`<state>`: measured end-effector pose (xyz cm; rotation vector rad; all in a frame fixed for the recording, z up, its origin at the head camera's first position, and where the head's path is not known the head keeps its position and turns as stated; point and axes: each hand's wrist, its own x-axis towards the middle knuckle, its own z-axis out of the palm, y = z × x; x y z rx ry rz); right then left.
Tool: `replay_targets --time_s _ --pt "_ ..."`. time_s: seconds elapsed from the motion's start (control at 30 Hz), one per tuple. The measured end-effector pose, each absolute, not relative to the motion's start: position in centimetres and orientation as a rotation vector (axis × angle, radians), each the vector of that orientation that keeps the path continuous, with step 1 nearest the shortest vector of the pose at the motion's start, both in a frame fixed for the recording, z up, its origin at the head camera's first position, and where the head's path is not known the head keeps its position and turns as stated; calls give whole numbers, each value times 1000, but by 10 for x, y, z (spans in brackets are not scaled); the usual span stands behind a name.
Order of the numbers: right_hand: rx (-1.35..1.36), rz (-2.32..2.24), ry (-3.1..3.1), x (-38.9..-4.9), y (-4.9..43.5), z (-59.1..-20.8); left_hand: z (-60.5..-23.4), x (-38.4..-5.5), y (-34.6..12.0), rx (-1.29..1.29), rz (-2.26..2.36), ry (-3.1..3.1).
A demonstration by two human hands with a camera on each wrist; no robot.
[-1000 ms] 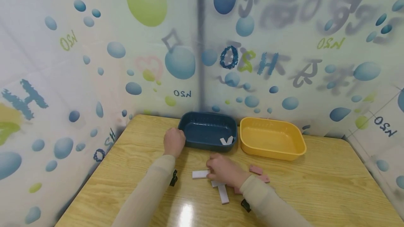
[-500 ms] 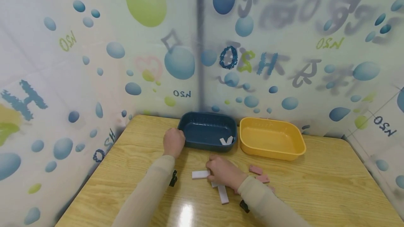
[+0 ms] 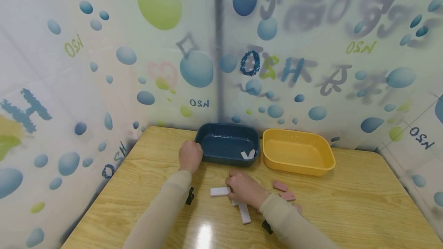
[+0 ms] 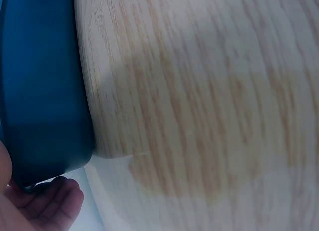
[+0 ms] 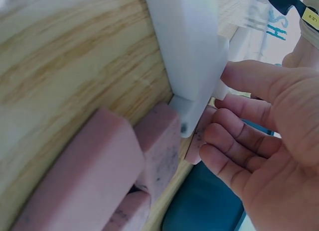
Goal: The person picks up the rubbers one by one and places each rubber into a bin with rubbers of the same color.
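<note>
My left hand (image 3: 190, 156) grips the left end of the blue tray (image 3: 221, 159), and the left wrist view shows curled fingers (image 4: 67, 203) at its lower corner. Two small white pieces (image 3: 248, 154) lie in that tray's front right corner. In front of it, my right hand (image 3: 246, 188) is over a group of white blocks, one white block (image 3: 219, 191) poking out to the left and another white block (image 3: 244, 214) towards me. The right wrist view shows thumb and forefinger pinching a small white block (image 5: 220, 90) beside larger ones. Pink blocks (image 5: 82, 178) with dark smudges lie close by.
A yellow tray (image 3: 299, 169) stands right of the blue one, near the patterned curtain (image 3: 221, 49) at the table's back edge. Several pink blocks (image 3: 288, 196) are strewn right of my right hand, partly behind the sleeve. The wooden table (image 3: 363, 203) extends to the right.
My right hand and forearm have shifted slightly left, uncovering more of the pink blocks. The left hand keeps its grip on the blue tray.
</note>
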<state>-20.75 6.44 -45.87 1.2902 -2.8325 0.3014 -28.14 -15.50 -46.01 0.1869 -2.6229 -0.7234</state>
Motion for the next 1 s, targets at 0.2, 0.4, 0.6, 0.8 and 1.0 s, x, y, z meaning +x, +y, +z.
replay_targets --time_s 0.2,0.4,0.6,0.8,1.0 --pt "1294 298 -2804 -208 64 -460 -460 -282 -155 178 -727 -2622" --pt "1293 314 -2794 -207 64 -461 -461 -282 -156 171 -726 -2620" --pt "1288 349 -2822 -206 65 -458 -461 -282 -155 179 -719 -2616" --pt "1263 373 -2855 -206 70 -452 -460 -281 -154 179 -703 -2607" --pt "1275 391 -2797 -207 73 -449 -458 -280 -154 190 -715 -2606"
